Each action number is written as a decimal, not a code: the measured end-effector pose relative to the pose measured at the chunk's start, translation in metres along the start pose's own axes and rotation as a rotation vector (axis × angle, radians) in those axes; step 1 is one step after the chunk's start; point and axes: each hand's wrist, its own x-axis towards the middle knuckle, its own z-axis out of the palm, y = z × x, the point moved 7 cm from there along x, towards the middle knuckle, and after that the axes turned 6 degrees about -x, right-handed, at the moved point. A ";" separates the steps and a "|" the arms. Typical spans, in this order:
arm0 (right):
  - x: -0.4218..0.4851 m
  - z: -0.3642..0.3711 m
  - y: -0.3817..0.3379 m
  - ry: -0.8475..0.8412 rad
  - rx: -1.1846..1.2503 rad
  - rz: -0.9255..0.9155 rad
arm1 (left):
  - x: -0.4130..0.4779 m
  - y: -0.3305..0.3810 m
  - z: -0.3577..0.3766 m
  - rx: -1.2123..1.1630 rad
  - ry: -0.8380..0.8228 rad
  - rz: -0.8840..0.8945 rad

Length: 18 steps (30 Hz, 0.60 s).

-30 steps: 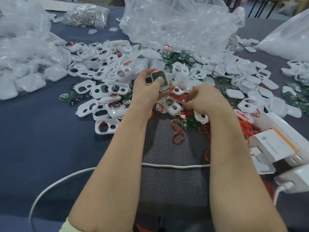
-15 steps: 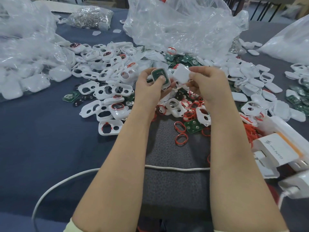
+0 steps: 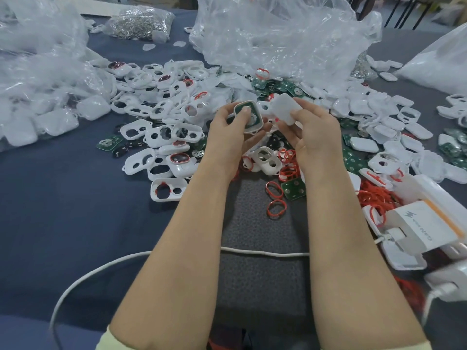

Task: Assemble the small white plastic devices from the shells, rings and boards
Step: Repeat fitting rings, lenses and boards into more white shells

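Shell [image 3: 256, 127] with a green board [image 3: 252, 114] inside sits centre frame, held in the left grip [image 3: 235, 132]; the right grip [image 3: 312, 132] pinches a cover [image 3: 285, 108] just beside it, not yet closed on. Beyond, heaped loose shells [image 3: 161, 132] on the tabletop [image 3: 63, 198] reach the bags [image 3: 278, 34] at top: most work likely remains.

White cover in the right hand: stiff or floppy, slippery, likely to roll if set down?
The white cover is probably stiff and light: the right hand holds it by fingertips without sagging. Smooth plastic, maybe slippery. Flat shape, unlikely to roll.
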 end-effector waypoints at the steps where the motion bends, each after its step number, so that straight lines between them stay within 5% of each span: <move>1: -0.001 0.000 0.000 0.005 0.006 0.002 | 0.000 -0.001 0.000 -0.017 0.004 -0.007; 4: -0.001 -0.001 0.000 0.042 -0.051 -0.037 | 0.002 -0.001 -0.002 -0.017 0.013 -0.011; 10: 0.000 0.005 -0.007 0.102 -0.573 -0.282 | 0.001 0.000 -0.001 0.026 0.010 0.009; 18: -0.004 0.006 -0.012 0.091 -0.603 -0.332 | 0.001 0.000 -0.003 0.062 0.015 0.018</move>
